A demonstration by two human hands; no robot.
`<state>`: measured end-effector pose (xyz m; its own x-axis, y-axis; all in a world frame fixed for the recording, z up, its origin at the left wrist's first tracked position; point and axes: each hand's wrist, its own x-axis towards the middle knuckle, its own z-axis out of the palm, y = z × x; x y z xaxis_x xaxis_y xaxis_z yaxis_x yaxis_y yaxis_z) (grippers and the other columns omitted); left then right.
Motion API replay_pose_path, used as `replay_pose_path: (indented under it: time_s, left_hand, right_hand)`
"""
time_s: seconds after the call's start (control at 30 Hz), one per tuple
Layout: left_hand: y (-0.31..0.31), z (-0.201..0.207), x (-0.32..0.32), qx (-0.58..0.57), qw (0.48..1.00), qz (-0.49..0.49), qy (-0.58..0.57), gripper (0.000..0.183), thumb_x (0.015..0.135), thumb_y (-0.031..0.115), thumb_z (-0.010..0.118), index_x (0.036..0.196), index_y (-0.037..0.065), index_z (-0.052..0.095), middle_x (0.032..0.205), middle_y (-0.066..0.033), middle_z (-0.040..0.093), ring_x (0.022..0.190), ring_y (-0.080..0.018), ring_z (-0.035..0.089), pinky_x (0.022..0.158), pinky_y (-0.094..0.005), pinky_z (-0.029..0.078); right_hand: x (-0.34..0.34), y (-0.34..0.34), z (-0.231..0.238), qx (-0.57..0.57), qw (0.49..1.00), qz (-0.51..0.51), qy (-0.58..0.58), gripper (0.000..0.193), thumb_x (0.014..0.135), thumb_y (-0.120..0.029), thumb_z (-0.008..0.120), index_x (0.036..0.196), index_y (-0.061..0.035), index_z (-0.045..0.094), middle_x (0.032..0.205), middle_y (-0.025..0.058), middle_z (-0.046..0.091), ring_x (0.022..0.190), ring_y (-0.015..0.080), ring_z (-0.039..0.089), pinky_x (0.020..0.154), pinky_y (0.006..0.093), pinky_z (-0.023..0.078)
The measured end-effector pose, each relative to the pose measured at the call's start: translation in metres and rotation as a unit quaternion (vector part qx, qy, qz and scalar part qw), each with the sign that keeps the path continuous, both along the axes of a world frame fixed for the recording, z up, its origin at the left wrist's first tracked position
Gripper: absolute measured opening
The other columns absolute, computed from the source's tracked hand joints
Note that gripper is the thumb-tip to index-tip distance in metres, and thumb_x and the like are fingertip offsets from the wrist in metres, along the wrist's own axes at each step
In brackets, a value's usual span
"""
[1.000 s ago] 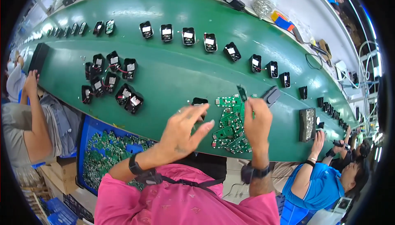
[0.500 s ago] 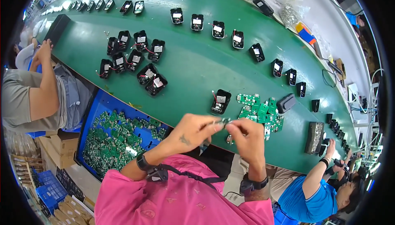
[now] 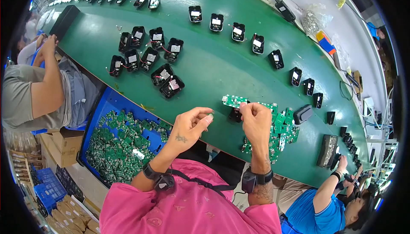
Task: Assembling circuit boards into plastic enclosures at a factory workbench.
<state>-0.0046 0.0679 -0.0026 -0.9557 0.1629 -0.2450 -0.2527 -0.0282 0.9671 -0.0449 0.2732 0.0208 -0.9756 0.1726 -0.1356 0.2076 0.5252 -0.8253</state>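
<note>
My right hand [image 3: 257, 120] pinches the end of a green circuit board [image 3: 234, 101] and holds it above the table. Partly hidden beneath that board is a black housing [image 3: 234, 116]. To the left, my left hand [image 3: 190, 129] is curled with thumb and forefinger close together; a small pale-green spot shows at the fingertips, too small to name. A pile of green circuit boards [image 3: 279, 127] lies beside my right hand, and a dark grey block-shaped case [image 3: 303, 114] sits at its far right.
Several black housings with red wires [image 3: 162, 75] cluster at left; more stand in a row [image 3: 238, 32] along the far side. A blue bin [image 3: 153, 112] of boards sits below the table edge. Co-workers sit left and right, near a dark long block [image 3: 327, 150] on the right.
My hands were together over a small board piece; now they are apart. The right hand holds a green board over the housing, and the left has moved left. The view has shifted slightly.
</note>
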Motion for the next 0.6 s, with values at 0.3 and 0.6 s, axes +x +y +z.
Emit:
replay_pose_path:
  time_s: [0.3, 0.6]
  left_hand:
    - [0.005, 0.004, -0.007, -0.003, 1.0, -0.022, 0.003, 0.033, 0.097, 0.017, 0.06, 0.122, -0.004, 0.062, 0.097, -0.0093, 0.069, 0.081, -0.0112, 0.062, 0.074, -0.0252, 0.051]
    - [0.001, 0.003, -0.003, -0.007, 1.0, -0.017, -0.005, 0.033, 0.097, 0.016, 0.06, 0.123, -0.004, 0.062, 0.097, -0.0095, 0.07, 0.08, -0.0108, 0.062, 0.072, -0.0244, 0.05]
  right_hand:
    - [0.008, -0.013, 0.01, -0.042, 0.999, -0.002, 0.022, 0.029, 0.094, -0.018, 0.066, 0.073, 0.003, 0.063, 0.06, -0.0018, 0.056, 0.052, 0.0034, 0.045, 0.047, 0.0242, 0.033]
    - [0.005, -0.011, 0.005, -0.028, 0.999, -0.034, 0.025, 0.029, 0.092, -0.016, 0.066, 0.07, 0.0031, 0.062, 0.058, -0.0016, 0.054, 0.052, 0.0041, 0.043, 0.047, 0.0254, 0.033]
